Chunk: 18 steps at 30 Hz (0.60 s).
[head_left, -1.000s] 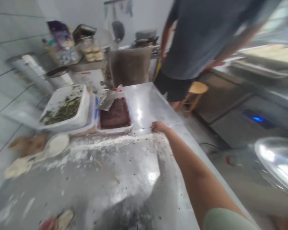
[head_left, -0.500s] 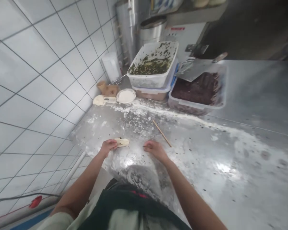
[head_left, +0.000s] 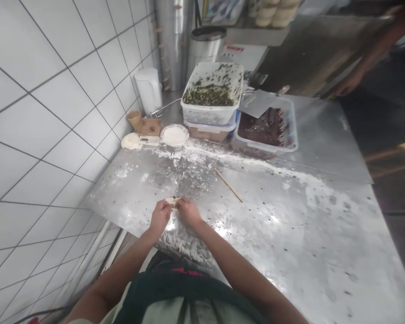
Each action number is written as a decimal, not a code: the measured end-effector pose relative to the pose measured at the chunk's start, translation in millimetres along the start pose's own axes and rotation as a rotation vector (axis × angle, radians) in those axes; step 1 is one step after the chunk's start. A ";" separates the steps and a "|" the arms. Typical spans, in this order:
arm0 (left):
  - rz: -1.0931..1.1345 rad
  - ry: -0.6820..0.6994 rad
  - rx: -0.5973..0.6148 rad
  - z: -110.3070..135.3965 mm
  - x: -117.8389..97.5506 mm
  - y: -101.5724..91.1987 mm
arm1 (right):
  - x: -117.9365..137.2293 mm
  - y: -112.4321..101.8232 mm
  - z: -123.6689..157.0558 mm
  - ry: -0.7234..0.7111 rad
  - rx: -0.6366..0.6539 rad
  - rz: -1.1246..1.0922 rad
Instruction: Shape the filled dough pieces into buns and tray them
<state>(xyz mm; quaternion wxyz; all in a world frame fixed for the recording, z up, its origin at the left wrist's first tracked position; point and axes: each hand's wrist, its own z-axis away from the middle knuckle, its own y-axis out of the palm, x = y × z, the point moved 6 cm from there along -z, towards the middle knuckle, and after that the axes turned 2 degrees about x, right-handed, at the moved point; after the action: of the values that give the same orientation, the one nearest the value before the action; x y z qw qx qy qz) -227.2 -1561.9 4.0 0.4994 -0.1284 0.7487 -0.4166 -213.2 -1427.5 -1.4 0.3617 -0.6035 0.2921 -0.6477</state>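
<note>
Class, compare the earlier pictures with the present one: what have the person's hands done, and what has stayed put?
The right hand drew back and closed in leftward on the piece of dough, which the left hand already held; both now grip it. The wooden stick, flour bowl and dark filling tub stayed put.

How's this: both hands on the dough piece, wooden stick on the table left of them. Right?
No. Head view: left hand and right hand are on the dough piece, but the wooden stick lies on the table right of them, not left.
</note>
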 end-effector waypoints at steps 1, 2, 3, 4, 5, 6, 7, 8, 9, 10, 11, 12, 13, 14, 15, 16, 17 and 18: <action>0.015 0.004 -0.005 0.6 2.8 -2.5 | 0.0 -3.2 1.5 0.006 -0.008 -0.001; 0.024 0.007 -0.015 -0.5 5.6 -5.1 | 0.0 -6.4 1.7 0.013 -0.017 -0.005; 0.030 0.003 -0.021 -3.4 8.8 -7.1 | -0.2 -9.1 0.5 0.025 -0.022 -0.010; 0.034 -0.008 -0.019 -7.9 12.3 -8.1 | -0.5 -11.1 -2.0 0.039 -0.023 -0.013; 0.035 -0.021 -0.011 -13.5 15.8 -8.3 | -1.0 -12.3 -5.7 0.052 -0.020 -0.012; 0.035 -0.030 0.004 -19.9 18.7 -7.8 | -1.8 -12.2 -10.3 0.067 -0.007 -0.009; 0.036 -0.038 0.030 -26.5 21.3 -6.5 | -2.9 -11.1 -15.4 0.085 0.013 0.000; 0.039 -0.051 0.056 -32.7 23.9 -5.1 | -4.2 -9.7 -20.5 0.103 0.035 0.017; 0.044 -0.072 0.078 -38.2 26.6 -4.1 | -5.2 -8.1 -25.3 0.119 0.054 0.042; 0.048 -0.095 0.097 -42.5 29.0 -3.5 | -5.8 -6.5 -29.5 0.131 0.069 0.069; 0.046 -0.114 0.122 -45.5 30.7 -2.7 | -5.9 -5.0 -32.6 0.140 0.080 0.094; 0.037 -0.122 0.155 -47.1 31.3 -1.4 | -4.9 -3.6 -34.7 0.136 0.085 0.116; 0.019 -0.116 0.191 -47.4 30.8 0.1 | -2.3 -2.5 -35.6 0.113 0.081 0.132; -0.006 -0.097 0.228 -46.6 29.3 1.8 | 1.5 -1.3 -35.1 0.071 0.076 0.142; -0.033 -0.076 0.264 -44.9 27.6 3.7 | 5.8 -0.4 -33.2 0.019 0.072 0.149; -0.056 -0.064 0.290 -42.7 26.5 5.1 | 9.7 0.2 -29.8 -0.031 0.068 0.157; -0.073 -0.067 0.299 -40.5 26.2 5.4 | 12.5 0.0 -25.1 -0.076 0.065 0.163; -0.081 -0.077 0.295 -38.4 26.6 4.8 | 13.8 -1.1 -19.4 -0.110 0.061 0.164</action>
<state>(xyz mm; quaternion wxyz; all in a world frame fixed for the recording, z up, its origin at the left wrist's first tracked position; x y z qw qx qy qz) -271.4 -1556.1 -10.8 0.5237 -0.0997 0.6541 -0.5366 -232.7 -1439.3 5.5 0.4473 -0.6011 0.3003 -0.5903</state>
